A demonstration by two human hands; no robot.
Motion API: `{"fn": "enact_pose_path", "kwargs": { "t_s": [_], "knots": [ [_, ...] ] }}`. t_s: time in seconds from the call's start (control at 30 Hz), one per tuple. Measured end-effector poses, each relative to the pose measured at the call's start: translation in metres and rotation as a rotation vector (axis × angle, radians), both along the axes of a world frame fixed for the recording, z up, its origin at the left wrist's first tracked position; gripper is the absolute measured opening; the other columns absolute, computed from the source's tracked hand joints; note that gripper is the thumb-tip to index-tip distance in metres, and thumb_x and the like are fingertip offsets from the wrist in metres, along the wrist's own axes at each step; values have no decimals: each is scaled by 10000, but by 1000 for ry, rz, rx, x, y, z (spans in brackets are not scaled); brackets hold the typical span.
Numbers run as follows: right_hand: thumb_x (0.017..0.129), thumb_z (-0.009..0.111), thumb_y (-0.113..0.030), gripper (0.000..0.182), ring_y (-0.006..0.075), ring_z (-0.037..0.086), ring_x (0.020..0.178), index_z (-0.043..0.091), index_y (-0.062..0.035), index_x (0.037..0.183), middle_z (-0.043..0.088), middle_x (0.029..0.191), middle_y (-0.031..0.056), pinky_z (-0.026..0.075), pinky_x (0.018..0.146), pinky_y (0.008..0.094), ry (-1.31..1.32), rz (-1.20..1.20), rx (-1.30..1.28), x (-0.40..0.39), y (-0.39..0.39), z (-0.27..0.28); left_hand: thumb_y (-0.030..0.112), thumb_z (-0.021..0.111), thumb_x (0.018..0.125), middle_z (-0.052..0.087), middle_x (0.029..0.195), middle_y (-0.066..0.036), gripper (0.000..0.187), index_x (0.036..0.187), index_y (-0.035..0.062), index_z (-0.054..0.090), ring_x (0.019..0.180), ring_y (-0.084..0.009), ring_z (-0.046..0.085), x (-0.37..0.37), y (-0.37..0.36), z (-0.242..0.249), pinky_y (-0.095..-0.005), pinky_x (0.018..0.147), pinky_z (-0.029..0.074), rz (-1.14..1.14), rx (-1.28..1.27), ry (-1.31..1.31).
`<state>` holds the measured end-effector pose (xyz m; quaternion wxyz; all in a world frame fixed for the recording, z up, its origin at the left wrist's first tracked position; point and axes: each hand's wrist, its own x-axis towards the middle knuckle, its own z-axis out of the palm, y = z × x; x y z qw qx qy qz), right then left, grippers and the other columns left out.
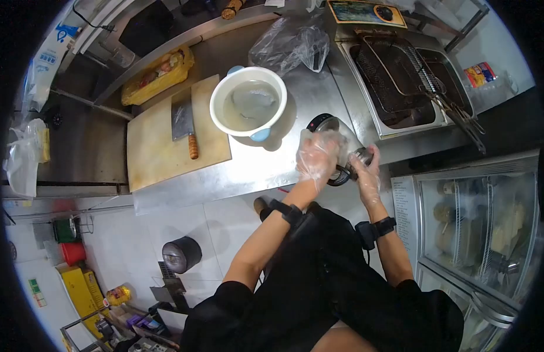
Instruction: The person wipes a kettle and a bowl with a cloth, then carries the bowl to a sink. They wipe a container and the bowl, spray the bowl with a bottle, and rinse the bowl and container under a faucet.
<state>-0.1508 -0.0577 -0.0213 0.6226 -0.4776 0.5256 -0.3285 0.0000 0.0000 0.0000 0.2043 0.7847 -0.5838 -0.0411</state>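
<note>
A silver cylindrical vessel (pixel 348 136) with a black end and a black handle, like a kettle or jug, lies tilted over the counter's front edge. My left hand (pixel 319 154), in a clear plastic glove, is closed around its near side by the handle. My right hand (pixel 369 170), also gloved, grips the metal cap end, with the thumb and fingers around it. Part of the vessel is hidden behind my hands. Left of them, a white basin (pixel 215 105) with blue handles holds cloudy water and something pale grey.
A cleaver (pixel 182 120) lies on the cutting board (pixel 151 146) at left. Behind are a yellow bag-lined container (pixel 157 76) and a clear plastic bag (pixel 289 47). A deep fryer (pixel 369 111) with wire baskets stands at right, above a glass-door fridge (pixel 421 211).
</note>
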Motion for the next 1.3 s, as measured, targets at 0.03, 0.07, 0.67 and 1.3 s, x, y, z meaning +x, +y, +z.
{"fn": "enact_pose_path", "kwargs": {
  "t_s": [0.03, 0.07, 0.67, 1.3],
  "knots": [
    [739, 696, -285, 712, 352, 388, 1165, 321, -150, 1330, 329, 1320, 184, 314, 995, 409, 154, 28, -177, -1, -2, 0, 264, 631, 710, 504, 1114, -125, 465, 1162, 264, 524, 966, -349, 527, 7, -9, -1, -407, 766, 497, 90, 8, 59],
    [715, 711, -282, 735, 364, 397, 1152, 328, -140, 1326, 337, 1304, 192, 332, 978, 411, 308, 55, -353, -3, -3, 1, 257, 609, 723, 545, 1019, -132, 350, 1069, 206, 585, 868, -327, 566, 21, -17, -38, -397, 726, 494, 17, -91, -232],
    [615, 764, -270, 700, 331, 449, 1037, 472, -239, 1251, 435, 1155, 144, 469, 809, 414, 632, 498, -1193, -2, 18, 31, 254, 564, 747, 608, 909, -123, 351, 1078, 141, 593, 841, -299, 590, 41, -2, 26, -418, 739, 480, 18, 128, -93],
    [606, 750, -261, 750, 343, 447, 1010, 425, -262, 1282, 398, 1195, 132, 475, 811, 430, 685, 634, -1199, 23, 6, 56, 203, 563, 723, 625, 962, -121, 335, 1054, 167, 600, 872, -316, 581, 64, -3, 2, -417, 784, 466, 43, -29, 40]
  ]
}}
